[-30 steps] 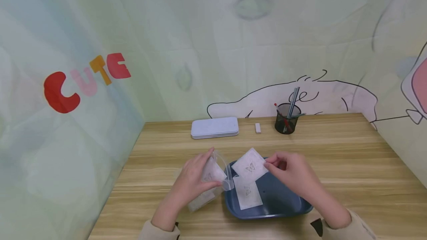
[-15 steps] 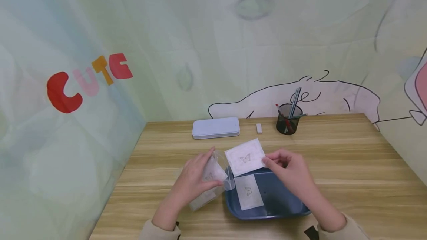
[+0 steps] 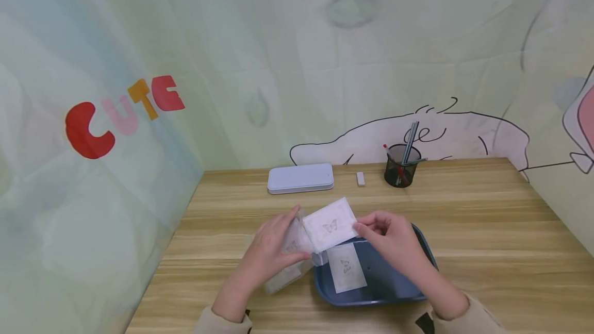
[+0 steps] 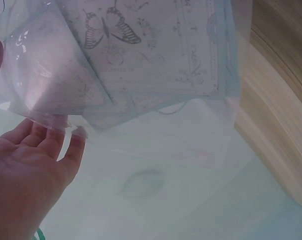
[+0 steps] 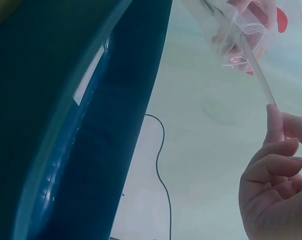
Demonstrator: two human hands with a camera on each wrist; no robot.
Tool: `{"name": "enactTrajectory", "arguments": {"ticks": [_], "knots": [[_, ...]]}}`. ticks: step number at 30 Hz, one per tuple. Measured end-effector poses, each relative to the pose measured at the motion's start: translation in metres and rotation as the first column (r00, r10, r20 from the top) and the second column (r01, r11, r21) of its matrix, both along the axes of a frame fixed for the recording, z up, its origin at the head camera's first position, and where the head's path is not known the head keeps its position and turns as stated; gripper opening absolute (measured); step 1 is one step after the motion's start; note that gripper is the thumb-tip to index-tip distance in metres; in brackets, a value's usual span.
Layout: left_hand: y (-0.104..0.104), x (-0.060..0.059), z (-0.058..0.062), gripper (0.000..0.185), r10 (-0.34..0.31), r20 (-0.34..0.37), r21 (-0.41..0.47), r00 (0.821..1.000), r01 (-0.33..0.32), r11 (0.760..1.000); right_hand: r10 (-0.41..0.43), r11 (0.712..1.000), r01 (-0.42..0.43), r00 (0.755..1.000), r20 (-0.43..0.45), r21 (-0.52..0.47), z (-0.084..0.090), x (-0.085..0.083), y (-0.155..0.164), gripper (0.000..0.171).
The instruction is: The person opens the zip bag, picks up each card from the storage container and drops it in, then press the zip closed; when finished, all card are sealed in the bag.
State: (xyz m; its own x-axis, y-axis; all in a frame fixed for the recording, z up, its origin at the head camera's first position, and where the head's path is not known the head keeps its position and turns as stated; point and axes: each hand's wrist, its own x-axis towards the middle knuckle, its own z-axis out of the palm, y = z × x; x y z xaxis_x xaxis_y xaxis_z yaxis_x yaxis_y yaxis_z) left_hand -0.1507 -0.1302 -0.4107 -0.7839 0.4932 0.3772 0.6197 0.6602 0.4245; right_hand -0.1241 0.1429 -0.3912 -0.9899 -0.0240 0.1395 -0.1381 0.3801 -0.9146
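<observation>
My left hand (image 3: 268,246) holds a clear plastic bag (image 4: 161,140) by its mouth, fingers and thumb spread around it. Inside the bag, in the left wrist view, are several butterfly-printed cards (image 4: 156,50). Between thumb and fingers, my right hand (image 3: 392,238) pinches one white butterfly card (image 3: 330,224) by its right edge. That card's left end is at the bag's opening; how far it goes in cannot be told. Below, another butterfly card (image 3: 347,268) lies in the left part of a dark blue tray (image 3: 390,282).
On the wooden table (image 3: 487,231), a white flat case (image 3: 300,178) lies at the back. Right of it are a small white eraser (image 3: 360,179) and a black mesh pen cup (image 3: 400,168) with pencils. A printed curtain (image 3: 352,76) hangs behind.
My right hand has moved left with the pinched card, which has turned and gone from above the tray to the bag's mouth. The left hand has hardly moved.
</observation>
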Motion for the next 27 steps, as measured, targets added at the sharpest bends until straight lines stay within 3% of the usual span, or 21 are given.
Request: {"name": "enactTrajectory", "arguments": {"ticks": [18, 27], "knots": [[0.004, 0.002, 0.004, 0.098, 0.0, 0.012, 0.0, 1.0, 0.0, 1.0, 0.044, 0.999, -0.045, 0.998, 0.037, 0.022, -0.007, -0.008, -0.019, 0.005], [0.006, 0.002, 0.005, 0.097, -0.016, -0.001, -0.003, 1.0, 0.016, 1.0, 0.089, 0.996, -0.089, 0.996, 0.005, 0.026, -0.016, -0.007, -0.037, 0.006]]}}
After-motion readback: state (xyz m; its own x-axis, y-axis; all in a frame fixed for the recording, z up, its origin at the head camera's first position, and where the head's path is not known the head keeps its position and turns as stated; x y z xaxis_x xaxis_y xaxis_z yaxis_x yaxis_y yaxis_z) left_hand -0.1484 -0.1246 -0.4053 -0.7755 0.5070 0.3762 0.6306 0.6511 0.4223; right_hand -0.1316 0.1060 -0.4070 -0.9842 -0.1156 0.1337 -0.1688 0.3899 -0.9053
